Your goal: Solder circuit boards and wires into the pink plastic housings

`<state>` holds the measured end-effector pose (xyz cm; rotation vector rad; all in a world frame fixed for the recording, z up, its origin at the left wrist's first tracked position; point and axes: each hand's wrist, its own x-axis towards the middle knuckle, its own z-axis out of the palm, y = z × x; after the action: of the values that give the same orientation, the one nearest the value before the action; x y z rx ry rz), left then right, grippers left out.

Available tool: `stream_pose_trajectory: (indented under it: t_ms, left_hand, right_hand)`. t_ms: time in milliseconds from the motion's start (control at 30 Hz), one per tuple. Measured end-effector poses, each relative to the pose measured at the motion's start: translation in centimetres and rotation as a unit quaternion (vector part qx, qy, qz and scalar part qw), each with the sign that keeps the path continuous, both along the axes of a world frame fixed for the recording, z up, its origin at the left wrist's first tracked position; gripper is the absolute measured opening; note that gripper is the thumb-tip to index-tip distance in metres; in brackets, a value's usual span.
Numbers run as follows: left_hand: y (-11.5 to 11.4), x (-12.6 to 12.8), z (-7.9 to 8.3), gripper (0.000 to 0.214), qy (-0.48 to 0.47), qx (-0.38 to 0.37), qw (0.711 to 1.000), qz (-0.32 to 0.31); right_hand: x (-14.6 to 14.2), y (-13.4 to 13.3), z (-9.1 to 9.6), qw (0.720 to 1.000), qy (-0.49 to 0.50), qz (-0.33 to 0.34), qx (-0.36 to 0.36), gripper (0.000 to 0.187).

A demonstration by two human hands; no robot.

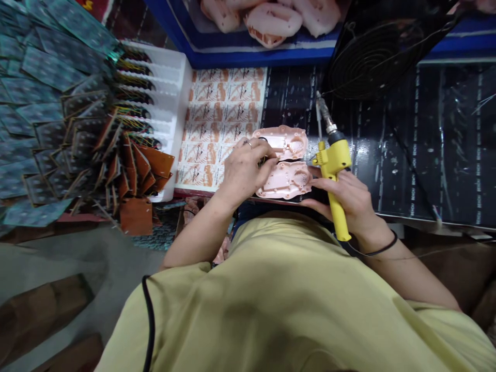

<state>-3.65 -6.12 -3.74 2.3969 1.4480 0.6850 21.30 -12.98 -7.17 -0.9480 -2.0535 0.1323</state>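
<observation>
Two pink plastic shell halves lie one behind the other at the table's front edge, a nearer shell [284, 181] and a farther shell [296, 140]. Their hollow insides, with posts and a round perforated patch, face up. My left hand [248, 168] rests over their left ends, its fingers pinched together on something small and dark that I cannot make out. In my right hand [352, 196] is a yellow soldering gun [336, 160], its metal tip pointing away from me. Fingers of that hand also touch the right end of the nearer shell.
A white foam tray [176, 103] with wired parts stands left, beside heaped circuit boards [50, 113]. Printed sticker sheets [217, 111] lie on the table [445, 155]. Behind are a blue bin [186, 39] of pink shells and a black fan [372, 59].
</observation>
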Motion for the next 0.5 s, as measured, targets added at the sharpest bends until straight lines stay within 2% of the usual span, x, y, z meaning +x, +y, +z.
stream_pose_trajectory:
  t_ms: [100, 200, 367, 433, 500]
  left_hand:
    - [-0.6, -0.5, 1.3, 0.013, -0.029, -0.006, 0.999, -0.029]
    - [-1.6, -0.5, 1.8, 0.011, -0.003, 0.002, 0.998, -0.064]
    - [-2.6, 0.5, 0.2, 0.015, 0.068, 0.052, 0.995, -0.05]
    - [-2.8, 0.6, -0.4, 0.016, 0.063, 0.037, 0.996, -0.05]
    - [-2.8, 0.5, -0.5, 0.016, 0.054, 0.012, 0.997, -0.061]
  right_hand:
    - [-0.9, 0.1, -0.4, 1.0, -0.025, 0.003, 0.002, 0.038]
    - [-1.8, 0.2, -0.8, 0.997, -0.057, -0.041, 0.012, 0.026]
    - [-1.9, 0.5, -0.2, 0.998, -0.028, -0.058, 0.016, 0.018]
    - [-0.9, 0.3, 0.6, 0.998, 0.014, -0.055, 0.03, 0.012]
    - [0.6, -0.5, 1.7, 0.997, 0.052, -0.032, 0.042, 0.014]
